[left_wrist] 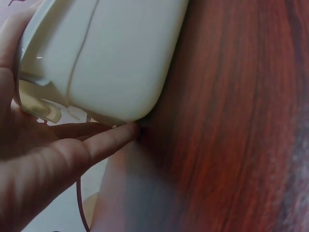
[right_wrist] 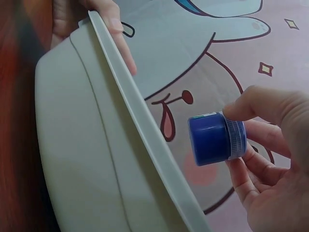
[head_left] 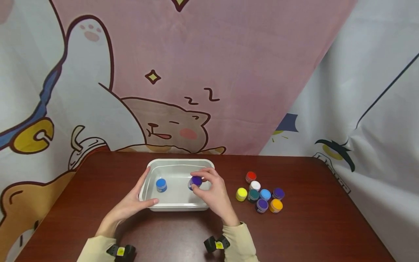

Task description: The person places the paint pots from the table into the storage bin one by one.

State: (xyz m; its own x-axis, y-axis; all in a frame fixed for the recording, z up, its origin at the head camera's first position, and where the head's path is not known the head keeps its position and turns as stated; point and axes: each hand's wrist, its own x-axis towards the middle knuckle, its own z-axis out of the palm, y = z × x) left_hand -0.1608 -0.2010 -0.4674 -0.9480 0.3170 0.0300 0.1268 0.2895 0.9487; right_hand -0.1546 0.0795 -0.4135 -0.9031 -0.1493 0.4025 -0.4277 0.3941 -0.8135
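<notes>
My right hand (head_left: 214,191) pinches a purple-lidded jar (head_left: 195,182) by its lid over the right part of the white tray (head_left: 178,209). In the right wrist view the fingers and thumb of that hand (right_wrist: 270,145) hold the jar (right_wrist: 210,138) above the tray rim (right_wrist: 140,116). A blue-lidded jar (head_left: 161,185) stands inside the tray on the left. My left hand (head_left: 131,200) grips the tray's left end, thumb on the near rim; the left wrist view shows its fingers (left_wrist: 108,140) against the tray's side (left_wrist: 125,63).
Right of the tray, several small jars stand close together on the brown table (head_left: 311,225), among them red (head_left: 251,177), white (head_left: 255,186), yellow (head_left: 241,194), green (head_left: 253,195) and orange (head_left: 276,206) lids. A printed cloth (head_left: 235,72) hangs behind the table.
</notes>
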